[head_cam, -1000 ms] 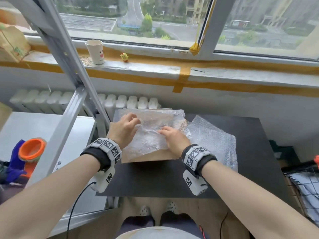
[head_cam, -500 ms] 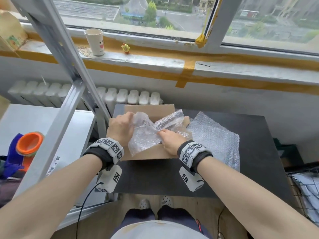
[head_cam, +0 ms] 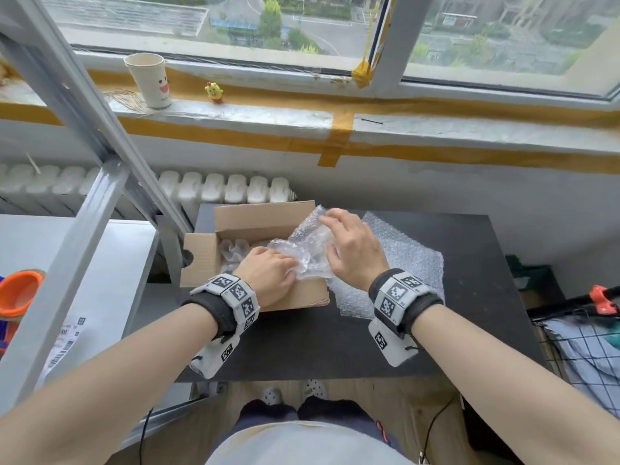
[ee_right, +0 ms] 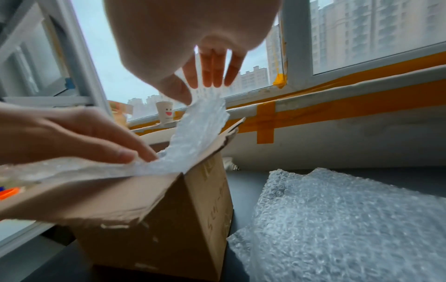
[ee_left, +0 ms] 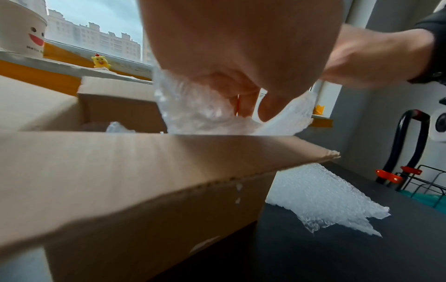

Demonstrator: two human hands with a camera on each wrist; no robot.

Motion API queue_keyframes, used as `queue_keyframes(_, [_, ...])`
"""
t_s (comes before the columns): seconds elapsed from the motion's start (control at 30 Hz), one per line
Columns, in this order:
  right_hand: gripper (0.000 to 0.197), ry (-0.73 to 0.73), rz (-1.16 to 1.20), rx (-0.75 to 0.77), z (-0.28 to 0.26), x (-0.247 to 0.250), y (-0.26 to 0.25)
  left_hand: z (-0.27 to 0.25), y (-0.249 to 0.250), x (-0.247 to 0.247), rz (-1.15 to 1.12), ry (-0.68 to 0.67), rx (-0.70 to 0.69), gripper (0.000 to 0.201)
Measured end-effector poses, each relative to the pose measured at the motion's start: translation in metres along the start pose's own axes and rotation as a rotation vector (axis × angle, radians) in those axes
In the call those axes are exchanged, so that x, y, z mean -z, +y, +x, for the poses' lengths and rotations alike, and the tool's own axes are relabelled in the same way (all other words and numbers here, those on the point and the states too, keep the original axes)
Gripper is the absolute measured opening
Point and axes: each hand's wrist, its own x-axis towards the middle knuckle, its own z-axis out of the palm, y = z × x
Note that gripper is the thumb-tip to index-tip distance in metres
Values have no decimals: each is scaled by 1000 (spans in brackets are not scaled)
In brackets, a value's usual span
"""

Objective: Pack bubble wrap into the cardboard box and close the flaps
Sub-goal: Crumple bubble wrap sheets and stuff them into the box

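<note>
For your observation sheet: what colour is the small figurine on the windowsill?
Yellow figurine, clearest in the left wrist view.

The cardboard box (head_cam: 235,260) sits on the table (head_cam: 469,297) before me, toward its left edge, flaps open. My left hand (head_cam: 268,275) rests at the box's near side, over its near flap (ee_left: 144,171); my right hand (head_cam: 352,251) is over its right side — a bubble wrap sheet (head_cam: 305,250) between them, partly inside. Another bubble wrap sheet (head_cam: 402,263) lies on the table just right of the box. Behind the table runs the windowsill (head_cam: 268,115), with a paper cup (head_cam: 151,80) on it and a small figurine (head_cam: 214,92) to the cup's right.
</note>
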Motion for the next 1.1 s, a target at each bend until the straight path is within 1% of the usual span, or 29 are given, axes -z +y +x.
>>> queue_keyframes(0.07, [58, -147, 46, -114, 1, -1, 6, 5, 1, -2, 30, -137, 8, 40])
queue_keyframes(0.1, [60, -231, 70, -140, 2, -2, 8, 6, 1, -3, 30, -210, 18, 42])
queue_keyframes(0.13, [61, -303, 78, -143, 1, -4, 7, 7, 1, -4, 1, -267, 39, 43])
queue_keyframes(0.2, [59, -381, 77, -109, -1, -11, 4, 8, 0, -5, -119, -314, 94, 39])
queue_keyframes(0.27, [56, -434, 32, -61, -3, -19, -3, 6, -1, -1, -224, -305, 113, 33])
queue_keyframes(0.37, [50, -506, -87, 13, -6, -29, -11, 3, -7, 7, -293, -234, 125, 31])
queue_keyframes(0.47, [48, -546, -163, 38, -5, -34, -13, -5, -16, 10, -296, -88, 127, 38])
queue_keyframes(0.53, [47, -550, -183, 45, -4, -35, -14, -12, -24, 11, -212, 31, 171, 37])
queue_keyframes(0.57, [47, -555, -183, 48, -4, -35, -13, -14, -29, 13, -161, 43, 230, 36])
queue_keyframes(0.6, [47, -559, -179, 50, -4, -36, -13, -16, -33, 15, -116, 8, 289, 36])
queue_keyframes(0.63, [47, -566, -172, 51, -4, -36, -12, -18, -37, 16, -78, -63, 326, 35])
queue_keyframes(0.67, [47, -572, -156, 50, -3, -37, -12, -18, -39, 18, -60, -135, 334, 32])
queue_keyframes(0.7, [47, -579, -129, 47, -3, -37, -11, -19, -40, 19, -70, -184, 325, 27])
queue_keyframes(0.73, [47, -586, -93, 45, -2, -37, -10, -20, -38, 21, -102, -200, 310, 22])
queue_keyframes(0.77, [46, -586, -49, 43, -2, -36, -9, -20, -34, 23, -145, -187, 292, 19])
queue_keyframes(0.87, [42, -574, 68, 36, 0, -32, -5, -15, -19, 27, -213, -99, 213, 15])
queue_keyframes(0.93, [37, -565, 108, 24, 1, -30, -4, -12, -11, 28, -231, -7, 150, 12])
queue_keyframes(1.03, [41, -556, 124, 4, 3, -24, -5, -9, -5, 25, -319, 126, 8, 6])
queue_keyframes(1.07, [44, -548, 128, 4, 3, -21, -5, -9, -3, 24, -336, 134, -35, 9])
queue_keyframes(1.1, [46, -531, 130, 12, 2, -20, -4, -8, -2, 24, -331, 100, -61, 18])
